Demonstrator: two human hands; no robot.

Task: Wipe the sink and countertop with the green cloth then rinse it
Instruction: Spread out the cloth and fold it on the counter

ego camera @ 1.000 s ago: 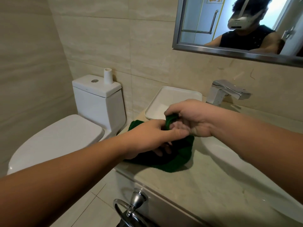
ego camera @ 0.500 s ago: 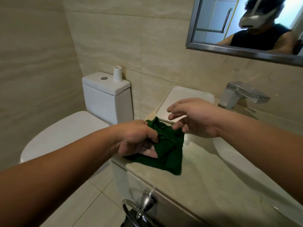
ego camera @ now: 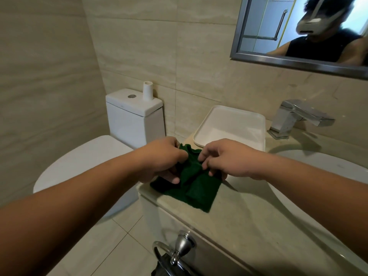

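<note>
The green cloth lies folded and rumpled on the left end of the beige marble countertop. My left hand grips the cloth's left side, with the fingers curled under a fold. My right hand pinches the cloth's upper right part between thumb and fingers. The white sink basin curves away at the right, partly hidden by my right forearm. The chrome faucet stands behind the basin.
A white rectangular tray sits on the countertop against the wall, just behind my hands. A white toilet with a cardboard roll on its tank stands at the left. A chrome towel ring hangs below the counter's front edge. A mirror hangs above.
The right hand, open above the cloth half a second ago, has come down and pinched it. The left hand has kept its grip, and the cloth lies flatter on the counter.
</note>
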